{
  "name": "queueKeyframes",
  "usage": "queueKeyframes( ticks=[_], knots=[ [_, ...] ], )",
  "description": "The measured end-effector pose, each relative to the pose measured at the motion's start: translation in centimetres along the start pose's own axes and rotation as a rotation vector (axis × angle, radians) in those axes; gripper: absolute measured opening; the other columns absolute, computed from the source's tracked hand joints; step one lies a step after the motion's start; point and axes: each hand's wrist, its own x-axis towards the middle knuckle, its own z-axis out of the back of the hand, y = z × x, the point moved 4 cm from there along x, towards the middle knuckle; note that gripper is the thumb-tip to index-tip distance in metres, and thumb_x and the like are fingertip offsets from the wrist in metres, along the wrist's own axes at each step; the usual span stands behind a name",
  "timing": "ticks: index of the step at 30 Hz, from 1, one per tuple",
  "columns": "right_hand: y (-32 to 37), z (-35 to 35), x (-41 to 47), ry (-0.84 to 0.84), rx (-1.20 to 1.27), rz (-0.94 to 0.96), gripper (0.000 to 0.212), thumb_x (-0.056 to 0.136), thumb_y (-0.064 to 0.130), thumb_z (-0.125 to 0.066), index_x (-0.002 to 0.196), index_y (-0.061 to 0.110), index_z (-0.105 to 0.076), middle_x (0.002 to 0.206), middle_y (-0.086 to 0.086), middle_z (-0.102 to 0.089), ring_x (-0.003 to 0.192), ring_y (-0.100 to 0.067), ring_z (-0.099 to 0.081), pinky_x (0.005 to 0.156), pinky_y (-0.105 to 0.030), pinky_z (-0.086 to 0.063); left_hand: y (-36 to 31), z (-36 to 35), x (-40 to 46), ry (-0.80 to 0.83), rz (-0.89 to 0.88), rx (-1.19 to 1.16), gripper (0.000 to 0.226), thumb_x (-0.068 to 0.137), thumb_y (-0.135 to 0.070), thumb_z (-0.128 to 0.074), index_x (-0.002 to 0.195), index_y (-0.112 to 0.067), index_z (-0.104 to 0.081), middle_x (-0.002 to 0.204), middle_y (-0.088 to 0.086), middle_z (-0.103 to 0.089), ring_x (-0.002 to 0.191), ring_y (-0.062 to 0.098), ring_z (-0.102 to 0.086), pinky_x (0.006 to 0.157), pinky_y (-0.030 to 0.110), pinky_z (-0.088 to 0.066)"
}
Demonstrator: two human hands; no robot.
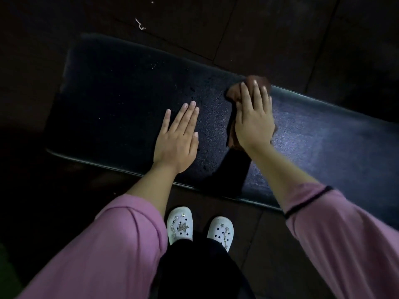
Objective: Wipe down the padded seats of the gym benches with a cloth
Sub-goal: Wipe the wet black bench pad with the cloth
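A long black padded bench seat (121, 100) runs from upper left to lower right across the view. My right hand (253, 117) presses a brown cloth (234, 92) flat onto the pad near its far edge; the cloth shows past my fingertips and beside my wrist. My left hand (178, 137) lies flat on the pad to the left of the cloth, fingers together and holding nothing. The pad's surface left of the cloth shows small specks and droplets.
Dark rubber floor tiles (269, 29) surround the bench. A small white scrap (140, 24) lies on the floor beyond the pad. My feet in white clogs (180, 225) stand close to the bench's near edge.
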Motion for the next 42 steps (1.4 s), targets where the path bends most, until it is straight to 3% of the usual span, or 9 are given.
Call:
queueKeyframes(
  ticks=[5,12,17,26,33,39,42],
  knots=[
    [3.5,-1.4,-3.8,-0.007,0.014,0.051,0.048,0.102,0.032,-0.032,0.149,0.021,-0.034,0.156,-0.009,-0.030,0.145,-0.032,-0.024,0.119,-0.043,-0.015,0.1,-0.1,0.1,-0.003,0.000,-0.002,0.058,0.098,-0.031,-0.017,0.152,-0.011,-0.008,0.160,0.002,-0.004,0.147,0.013,0.000,0.120,0.043,-0.001],
    [7.0,-1.5,4.1,0.008,0.050,0.184,0.050,0.099,0.035,-0.026,0.145,0.024,-0.040,0.151,-0.006,-0.040,0.141,-0.030,-0.032,0.117,-0.041,-0.019,0.1,-0.3,0.0,0.001,0.010,0.035,0.057,0.099,-0.031,-0.014,0.151,-0.010,-0.005,0.160,0.002,0.000,0.147,0.013,0.003,0.120,0.042,0.001],
    [5.8,-1.1,6.9,-0.027,0.082,0.187,0.045,0.101,0.032,-0.033,0.139,0.016,-0.050,0.135,-0.013,-0.055,0.128,-0.033,-0.047,0.107,-0.043,-0.038,0.1,-0.1,0.0,-0.005,-0.012,0.013,0.057,0.099,-0.031,-0.016,0.151,-0.009,-0.010,0.160,0.003,-0.005,0.147,0.014,-0.001,0.120,0.042,-0.002],
    [0.7,2.0,5.2,0.086,0.158,-0.174,0.045,0.104,0.033,-0.027,0.149,0.025,-0.030,0.153,-0.006,-0.030,0.142,-0.024,-0.023,0.106,-0.043,-0.035,0.5,0.8,-0.3,0.036,-0.037,-0.100,0.058,0.097,-0.033,-0.019,0.150,-0.010,-0.016,0.159,0.002,-0.013,0.146,0.011,-0.005,0.120,0.041,0.001],
    [3.9,2.8,-3.0,0.151,0.230,0.032,0.046,0.104,0.031,-0.031,0.149,0.024,-0.031,0.155,-0.006,-0.029,0.145,-0.023,-0.021,0.107,-0.043,-0.035,1.8,1.8,-3.1,0.045,0.001,-0.038,0.058,0.097,-0.033,-0.022,0.152,-0.015,-0.014,0.160,0.000,-0.010,0.146,0.011,-0.004,0.119,0.046,-0.001],
    [8.3,0.8,-7.8,0.153,0.190,0.302,0.046,0.101,0.031,-0.034,0.142,0.014,-0.045,0.145,-0.012,-0.046,0.137,-0.030,-0.038,0.102,-0.040,-0.044,4.5,2.3,-5.2,0.052,0.090,0.025,0.059,0.097,-0.035,-0.019,0.152,-0.015,-0.006,0.160,-0.001,-0.004,0.146,0.010,0.001,0.119,0.045,0.000],
    [8.5,-0.7,-8.5,0.159,0.108,0.340,0.048,0.102,0.035,-0.031,0.145,0.017,-0.040,0.151,-0.011,-0.038,0.142,-0.030,-0.030,0.115,-0.044,-0.027,5.9,2.0,-5.8,0.066,0.114,0.045,0.058,0.099,-0.035,-0.019,0.152,-0.016,-0.003,0.160,-0.001,0.000,0.146,0.011,0.003,0.119,0.045,0.001]
  ],
)
